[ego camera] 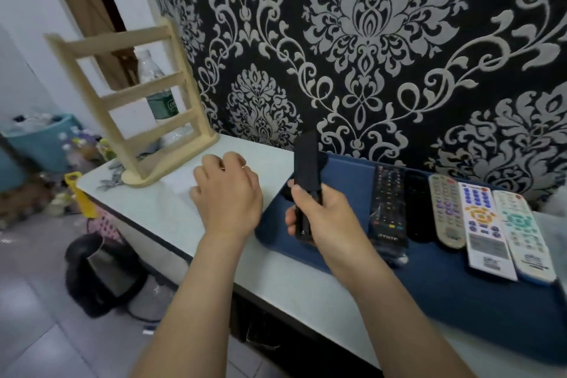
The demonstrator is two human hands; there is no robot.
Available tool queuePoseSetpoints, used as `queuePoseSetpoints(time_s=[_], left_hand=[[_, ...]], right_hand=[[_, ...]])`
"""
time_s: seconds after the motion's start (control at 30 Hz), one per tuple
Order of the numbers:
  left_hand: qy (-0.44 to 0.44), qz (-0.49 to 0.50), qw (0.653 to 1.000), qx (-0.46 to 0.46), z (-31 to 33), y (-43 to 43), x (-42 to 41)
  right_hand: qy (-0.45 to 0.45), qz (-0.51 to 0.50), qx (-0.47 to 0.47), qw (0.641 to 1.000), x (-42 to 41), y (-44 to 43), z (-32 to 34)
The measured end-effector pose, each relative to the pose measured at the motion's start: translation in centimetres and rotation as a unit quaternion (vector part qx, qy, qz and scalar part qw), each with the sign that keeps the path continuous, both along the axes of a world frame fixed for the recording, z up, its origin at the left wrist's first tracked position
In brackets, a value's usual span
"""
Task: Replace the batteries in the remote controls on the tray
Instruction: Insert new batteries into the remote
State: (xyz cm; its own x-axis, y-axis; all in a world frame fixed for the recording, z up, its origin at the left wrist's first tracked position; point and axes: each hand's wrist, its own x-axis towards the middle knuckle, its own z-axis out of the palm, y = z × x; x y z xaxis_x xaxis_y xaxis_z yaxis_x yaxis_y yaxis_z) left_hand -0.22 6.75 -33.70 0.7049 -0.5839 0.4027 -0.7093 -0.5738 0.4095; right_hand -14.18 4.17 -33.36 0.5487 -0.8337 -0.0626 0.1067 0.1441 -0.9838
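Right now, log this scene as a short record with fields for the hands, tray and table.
left hand: left hand holds nothing, fingers loosely curled, over the table
right hand: right hand grips a black remote by its lower end, upright above the tray
tray: blue tray with a row of five remotes lying side by side
table: wooden rack at the far left, bottle behind it
battery cover: cannot tell

Nothing could be read. The green label on the bottle at far left was blurred, as was the small print low on the white remote at right.
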Motion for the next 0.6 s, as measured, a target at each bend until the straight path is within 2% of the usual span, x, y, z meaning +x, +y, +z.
queuePoseSetpoints(time_s=[0.1,0.17,0.27,0.33,0.4,0.5,0.6], left_hand=[[0.002,0.002,0.991,0.13,-1.0,0.2,1.0],[0.007,-0.015,0.991,0.136,-1.2,0.3,1.1],[0.012,-0.032,0.997,0.065,-0.5,0.4,1.3],[0.001,-0.061,0.997,-0.045,0.3,0.3,0.3],[0.029,-0.146,0.979,-0.14,1.3,0.2,-2.0],[0.116,-0.253,0.951,-0.135,1.9,-0.5,-6.3],[0.163,-0.258,0.941,-0.148,1.9,-1.9,-9.0]], right_hand=[[0.025,0.014,-0.008,1.0,0.5,0.2,-0.4],[0.027,0.01,-0.006,1.0,0.6,0.0,-0.4],[0.015,0.0,0.006,1.0,0.4,-0.3,-0.4],[0.007,-0.001,0.014,1.0,-0.1,-0.5,-0.3],[0.001,-0.005,0.018,1.0,-0.8,-0.6,0.0],[0.018,-0.06,-0.018,0.998,-3.0,-1.4,0.2],[0.1,-0.1,-0.11,0.984,-5.6,-2.1,0.1]])
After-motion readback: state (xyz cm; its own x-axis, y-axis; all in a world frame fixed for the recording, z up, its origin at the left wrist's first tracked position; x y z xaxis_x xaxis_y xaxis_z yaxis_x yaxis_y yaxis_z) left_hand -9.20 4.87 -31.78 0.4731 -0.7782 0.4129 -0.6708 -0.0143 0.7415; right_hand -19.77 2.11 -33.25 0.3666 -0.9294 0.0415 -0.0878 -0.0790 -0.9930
